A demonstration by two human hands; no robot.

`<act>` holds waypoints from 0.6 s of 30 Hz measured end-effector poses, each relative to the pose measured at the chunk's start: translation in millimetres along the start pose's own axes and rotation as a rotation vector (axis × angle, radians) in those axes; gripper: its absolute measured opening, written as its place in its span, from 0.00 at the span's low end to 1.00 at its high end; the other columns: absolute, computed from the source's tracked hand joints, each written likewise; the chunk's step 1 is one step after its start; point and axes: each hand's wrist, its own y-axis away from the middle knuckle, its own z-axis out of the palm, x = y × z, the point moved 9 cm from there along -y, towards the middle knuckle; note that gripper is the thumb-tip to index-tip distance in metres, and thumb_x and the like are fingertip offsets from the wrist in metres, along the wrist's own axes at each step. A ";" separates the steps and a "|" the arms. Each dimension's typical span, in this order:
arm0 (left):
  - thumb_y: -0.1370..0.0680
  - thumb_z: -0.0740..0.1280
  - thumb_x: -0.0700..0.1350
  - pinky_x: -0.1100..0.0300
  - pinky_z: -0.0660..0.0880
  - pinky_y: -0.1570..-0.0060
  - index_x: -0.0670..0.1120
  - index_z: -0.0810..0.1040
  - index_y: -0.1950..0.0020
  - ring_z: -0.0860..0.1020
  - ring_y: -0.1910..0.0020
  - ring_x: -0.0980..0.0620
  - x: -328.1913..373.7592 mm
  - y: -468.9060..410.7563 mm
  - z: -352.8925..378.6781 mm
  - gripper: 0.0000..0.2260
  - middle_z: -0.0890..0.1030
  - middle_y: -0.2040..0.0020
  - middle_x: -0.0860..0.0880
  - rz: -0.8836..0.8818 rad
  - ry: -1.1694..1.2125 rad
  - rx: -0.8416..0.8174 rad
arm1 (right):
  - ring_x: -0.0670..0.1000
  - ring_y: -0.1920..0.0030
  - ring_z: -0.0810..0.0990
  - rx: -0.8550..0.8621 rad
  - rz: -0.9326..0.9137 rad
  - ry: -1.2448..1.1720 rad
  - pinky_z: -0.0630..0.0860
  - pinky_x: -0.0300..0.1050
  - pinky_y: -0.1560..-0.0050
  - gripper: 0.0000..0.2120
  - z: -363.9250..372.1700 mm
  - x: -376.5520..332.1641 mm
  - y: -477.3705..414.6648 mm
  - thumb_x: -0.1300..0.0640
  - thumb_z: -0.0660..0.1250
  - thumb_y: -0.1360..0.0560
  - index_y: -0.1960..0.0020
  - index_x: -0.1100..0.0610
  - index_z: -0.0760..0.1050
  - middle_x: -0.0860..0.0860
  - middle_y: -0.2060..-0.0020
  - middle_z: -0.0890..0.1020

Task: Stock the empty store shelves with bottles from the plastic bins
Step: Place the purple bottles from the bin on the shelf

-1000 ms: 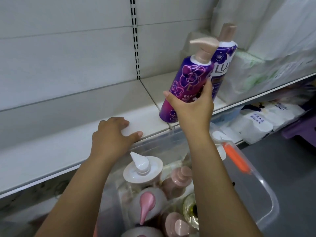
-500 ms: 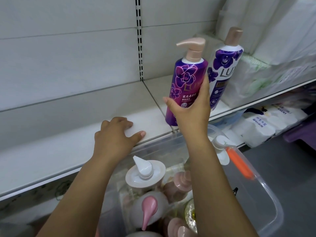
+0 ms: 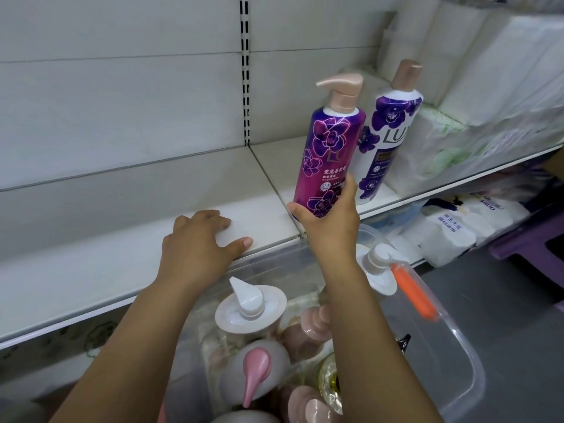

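Glossy purple plastic pump bottle [image 3: 326, 160], matt white shelf [image 3: 91, 270], clear smooth plastic bin [image 3: 457, 355], crinkly plastic-wrapped tissue packs [image 3: 451, 239]

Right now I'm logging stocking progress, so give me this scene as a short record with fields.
right grip: holds purple pump bottle low down, slightly tilted, base hidden
left grip: rests on shelf front edge
already shelved: white-and-purple bottle, upright
bin: clear, pump bottles inside

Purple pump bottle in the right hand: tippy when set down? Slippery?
Probably tippy: the purple bottle is tall and narrow, pump head up top. Likely stiff: the right hand grips it low with no visible denting. Glossy surface may be slippery.
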 end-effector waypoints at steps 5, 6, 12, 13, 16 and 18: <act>0.25 0.69 0.63 0.52 0.64 0.31 0.51 0.78 0.33 0.62 0.26 0.51 -5.5 3.5 1.9 0.24 0.70 0.26 0.56 -0.024 0.153 -0.005 | 0.52 0.36 0.78 -0.004 0.039 -0.029 0.75 0.45 0.38 0.47 4.6 2.4 2.3 0.49 0.81 0.32 0.24 0.47 0.54 0.49 0.32 0.75; 0.25 0.69 0.62 0.53 0.65 0.30 0.51 0.79 0.34 0.64 0.26 0.52 -5.7 5.1 2.5 0.24 0.71 0.26 0.56 -0.023 0.188 -0.006 | 0.52 0.37 0.78 0.013 0.032 -0.020 0.75 0.44 0.39 0.47 3.6 2.0 1.8 0.49 0.81 0.33 0.24 0.48 0.54 0.49 0.33 0.75; 0.24 0.70 0.61 0.58 0.65 0.36 0.50 0.78 0.34 0.68 0.28 0.53 -6.7 14.2 -2.0 0.23 0.74 0.29 0.56 -0.002 0.190 0.007 | 0.53 0.37 0.79 -0.031 0.009 0.045 0.74 0.45 0.37 0.46 1.3 1.5 2.1 0.49 0.80 0.31 0.23 0.50 0.55 0.51 0.33 0.77; 0.24 0.70 0.60 0.58 0.65 0.34 0.49 0.79 0.34 0.69 0.28 0.53 -6.6 15.8 -2.3 0.23 0.73 0.28 0.55 0.000 0.190 0.010 | 0.53 0.37 0.79 -0.063 0.015 0.063 0.73 0.44 0.37 0.45 -0.7 4.2 3.5 0.50 0.79 0.31 0.23 0.52 0.56 0.51 0.33 0.77; 0.24 0.70 0.59 0.60 0.63 0.35 0.49 0.79 0.35 0.70 0.29 0.53 -4.8 23.0 -5.1 0.21 0.73 0.27 0.54 0.000 0.195 0.018 | 0.50 0.34 0.77 -0.158 0.055 0.025 0.71 0.43 0.38 0.40 -10.3 10.0 11.0 0.50 0.78 0.29 0.25 0.56 0.61 0.51 0.31 0.76; 0.23 0.70 0.58 0.63 0.64 0.39 0.48 0.80 0.36 0.73 0.31 0.53 -4.8 27.9 -7.9 0.20 0.75 0.29 0.53 -0.003 0.216 0.024 | 0.48 0.33 0.74 -0.203 0.059 -0.020 0.70 0.42 0.37 0.36 -18.0 6.4 19.0 0.50 0.76 0.27 0.26 0.58 0.63 0.53 0.29 0.74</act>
